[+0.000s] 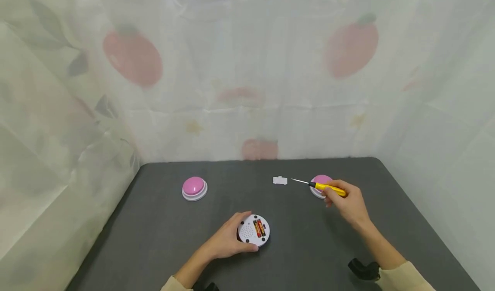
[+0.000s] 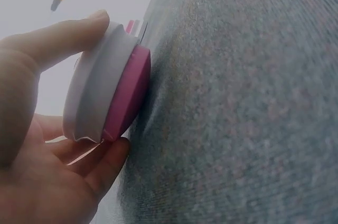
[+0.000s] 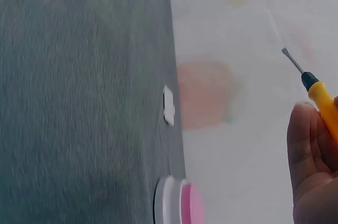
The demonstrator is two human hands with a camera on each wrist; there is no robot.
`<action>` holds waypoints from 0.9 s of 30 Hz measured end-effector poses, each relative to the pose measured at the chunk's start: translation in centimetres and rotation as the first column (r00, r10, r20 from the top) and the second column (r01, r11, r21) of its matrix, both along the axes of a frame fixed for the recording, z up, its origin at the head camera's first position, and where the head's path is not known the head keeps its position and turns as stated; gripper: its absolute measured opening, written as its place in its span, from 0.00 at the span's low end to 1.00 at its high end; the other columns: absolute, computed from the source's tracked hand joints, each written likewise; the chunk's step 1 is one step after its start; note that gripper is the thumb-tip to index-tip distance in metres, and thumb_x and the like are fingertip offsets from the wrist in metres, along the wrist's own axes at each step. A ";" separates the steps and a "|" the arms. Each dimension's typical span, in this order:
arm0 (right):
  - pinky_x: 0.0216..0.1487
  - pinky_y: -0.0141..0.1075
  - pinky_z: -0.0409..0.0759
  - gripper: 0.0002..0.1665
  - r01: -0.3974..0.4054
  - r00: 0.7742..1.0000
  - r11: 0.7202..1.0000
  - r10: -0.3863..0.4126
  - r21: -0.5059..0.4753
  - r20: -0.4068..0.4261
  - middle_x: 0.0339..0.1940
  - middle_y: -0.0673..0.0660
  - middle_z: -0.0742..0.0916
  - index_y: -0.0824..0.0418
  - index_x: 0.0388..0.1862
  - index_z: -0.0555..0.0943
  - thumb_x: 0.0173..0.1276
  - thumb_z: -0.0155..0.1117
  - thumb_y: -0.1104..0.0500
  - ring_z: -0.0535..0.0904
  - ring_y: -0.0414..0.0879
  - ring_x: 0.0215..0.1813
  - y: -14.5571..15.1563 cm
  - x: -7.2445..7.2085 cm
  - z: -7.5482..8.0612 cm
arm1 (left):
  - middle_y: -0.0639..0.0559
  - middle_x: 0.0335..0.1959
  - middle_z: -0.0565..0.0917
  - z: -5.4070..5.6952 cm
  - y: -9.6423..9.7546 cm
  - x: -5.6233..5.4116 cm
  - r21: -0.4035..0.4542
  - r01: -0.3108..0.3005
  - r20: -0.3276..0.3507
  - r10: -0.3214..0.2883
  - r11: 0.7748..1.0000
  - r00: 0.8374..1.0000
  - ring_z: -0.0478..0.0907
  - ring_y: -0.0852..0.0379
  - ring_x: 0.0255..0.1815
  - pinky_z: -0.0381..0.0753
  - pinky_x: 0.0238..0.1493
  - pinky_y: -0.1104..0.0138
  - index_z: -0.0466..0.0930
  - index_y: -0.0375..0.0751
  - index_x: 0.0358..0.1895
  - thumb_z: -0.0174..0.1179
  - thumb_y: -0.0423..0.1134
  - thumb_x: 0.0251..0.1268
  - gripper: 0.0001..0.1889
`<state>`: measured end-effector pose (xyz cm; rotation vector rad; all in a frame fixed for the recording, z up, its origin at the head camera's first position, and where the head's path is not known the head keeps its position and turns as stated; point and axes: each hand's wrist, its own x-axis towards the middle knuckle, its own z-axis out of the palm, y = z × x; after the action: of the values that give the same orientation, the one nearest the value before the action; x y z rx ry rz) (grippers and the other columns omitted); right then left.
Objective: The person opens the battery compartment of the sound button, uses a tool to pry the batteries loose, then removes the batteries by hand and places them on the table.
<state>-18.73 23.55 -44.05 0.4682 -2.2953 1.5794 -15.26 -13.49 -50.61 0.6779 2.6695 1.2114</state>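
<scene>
My left hand (image 1: pixel 228 239) grips a round white buzzer button (image 1: pixel 247 231) by its rim, thumb on one side and fingers on the other. Its underside faces up, with two batteries (image 1: pixel 259 228) in an uncovered compartment. In the left wrist view its pink dome (image 2: pixel 131 94) points down close over the table. My right hand (image 1: pixel 349 203) holds a yellow-handled screwdriver (image 1: pixel 330 189), its thin metal shaft pointing left. A small white battery cover (image 1: pixel 280 180) lies on the table left of the screwdriver tip; it also shows in the right wrist view.
A second pink-domed button (image 1: pixel 194 188) stands upright at the back left of the dark grey table (image 1: pixel 162 239). Another pink-domed button (image 1: pixel 322 179) stands at the back right, partly behind the screwdriver and right hand. A pale patterned curtain (image 1: pixel 247 67) hangs behind and at both sides.
</scene>
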 end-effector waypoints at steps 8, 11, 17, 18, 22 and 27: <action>0.30 0.37 0.84 0.09 -0.175 0.984 0.980 0.178 -0.095 0.027 0.29 0.51 0.89 0.75 0.48 0.83 0.71 0.63 0.72 0.83 0.48 0.24 -1.7 0.5 -0.4 | 0.52 0.59 0.75 -0.4 -0.3 0.1 0.017 0.034 -0.014 -0.034 0.999 0.999 0.72 0.58 0.51 0.72 0.54 0.63 0.64 0.36 0.74 0.77 0.55 0.51 0.50; 0.30 0.40 0.84 0.09 -0.213 0.974 0.972 0.219 -0.098 0.060 0.29 0.51 0.88 0.75 0.48 0.83 0.72 0.62 0.71 0.82 0.48 0.24 -2.0 0.7 -0.4 | 0.51 0.60 0.75 -0.3 -0.3 0.0 0.016 0.051 -0.016 -0.051 0.999 0.999 0.72 0.58 0.51 0.71 0.54 0.64 0.63 0.35 0.75 0.76 0.54 0.52 0.50; 0.28 0.43 0.84 0.08 -0.265 0.958 0.960 0.273 -0.090 0.092 0.27 0.54 0.86 0.70 0.48 0.83 0.73 0.62 0.69 0.81 0.50 0.22 -2.8 1.1 -0.4 | 0.49 0.61 0.73 -0.2 -0.1 0.0 0.003 0.037 -0.005 -0.037 0.999 0.999 0.72 0.56 0.54 0.71 0.56 0.62 0.62 0.35 0.76 0.75 0.55 0.53 0.50; 0.27 0.43 0.84 0.08 -0.273 0.955 0.958 0.281 -0.092 0.098 0.27 0.54 0.86 0.70 0.48 0.83 0.73 0.62 0.69 0.80 0.50 0.22 -3.0 1.1 -0.5 | 0.49 0.61 0.73 -0.2 0.0 0.0 -0.002 0.030 -0.003 -0.030 1.000 1.000 0.72 0.56 0.54 0.72 0.56 0.62 0.62 0.36 0.76 0.75 0.56 0.53 0.50; 0.25 0.45 0.83 0.07 -0.313 0.938 0.946 0.322 -0.086 0.131 0.26 0.55 0.85 0.68 0.47 0.84 0.73 0.61 0.68 0.79 0.50 0.23 -3.6 1.1 -0.9 | 0.48 0.62 0.73 -0.1 0.2 -0.1 -0.021 0.014 -0.004 -0.014 1.000 1.000 0.72 0.55 0.54 0.72 0.56 0.61 0.62 0.36 0.75 0.74 0.57 0.53 0.50; 0.25 0.45 0.83 0.07 -0.375 0.906 0.924 0.382 -0.074 0.184 0.27 0.67 0.84 0.68 0.46 0.84 0.74 0.61 0.66 0.79 0.50 0.23 -4.1 1.3 -1.6 | 0.49 0.60 0.73 0.0 0.4 -0.1 -0.035 0.005 0.012 -0.005 0.999 1.000 0.71 0.54 0.54 0.72 0.55 0.59 0.62 0.37 0.75 0.74 0.59 0.52 0.51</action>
<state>-17.47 19.46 -45.60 0.8263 -2.4211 1.9209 -15.37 -13.04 -50.63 0.6694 2.6709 1.1603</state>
